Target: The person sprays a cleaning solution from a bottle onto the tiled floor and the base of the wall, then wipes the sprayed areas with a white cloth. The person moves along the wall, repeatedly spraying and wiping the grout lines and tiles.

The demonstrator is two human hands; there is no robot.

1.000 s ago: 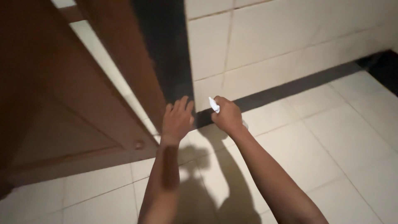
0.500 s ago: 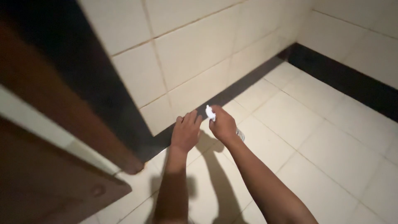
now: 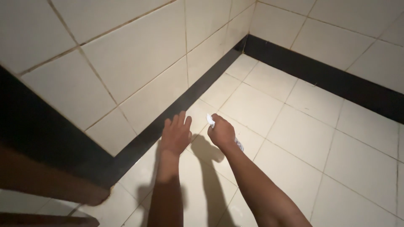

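1. While the left hand [image 3: 176, 135] hovers spread and empty over the floor [image 3: 303, 138] at centre frame, it seems placed for balance.
2. Just right, the right hand [image 3: 221, 133] is clamped on a small white object [image 3: 210, 120], tip raised, perhaps for aiming.

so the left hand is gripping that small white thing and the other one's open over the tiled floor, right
Not quite: in the head view the right hand grips the small white thing, and the left hand is the open one, fingers spread over the tiled floor.
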